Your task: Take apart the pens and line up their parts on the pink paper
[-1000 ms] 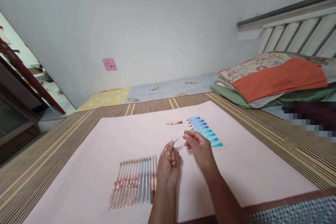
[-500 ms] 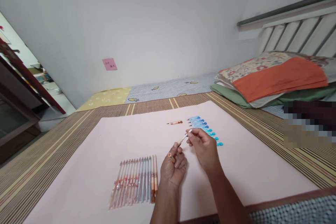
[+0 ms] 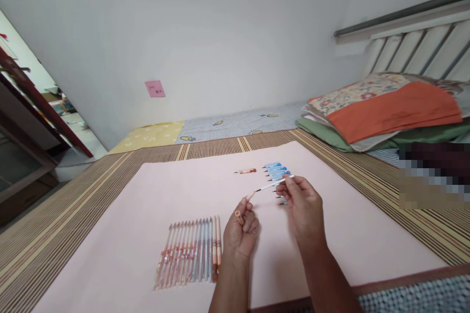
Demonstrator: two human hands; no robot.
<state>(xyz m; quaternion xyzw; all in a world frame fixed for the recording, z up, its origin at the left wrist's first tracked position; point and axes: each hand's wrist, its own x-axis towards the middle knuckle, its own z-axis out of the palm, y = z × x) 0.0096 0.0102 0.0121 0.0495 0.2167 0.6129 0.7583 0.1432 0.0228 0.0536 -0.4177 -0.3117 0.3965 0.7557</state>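
Observation:
My left hand is closed round a peach pen barrel, whose narrow end sticks up past the thumb. A brown, round-ended hollow piece also shows in that hand; whether it joins the barrel is hidden. My right hand pinches a thin white pen refill by its far end. The refill's dark tip points at the barrel's end, very close to it; contact is unclear. Behind the right hand lies a column of short blue pieces with dark tips, partly covered.
A row of several capped pens lies front left, with two peach-and-brown pens at its right end. A short brown piece with a dark tip lies farther back. Pink paper covers the striped mat. Folded bedding sits back right.
My right hand has moved right, away from the left, drawing the white refill out of the barrel so more of it shows. My left hand has barely moved.

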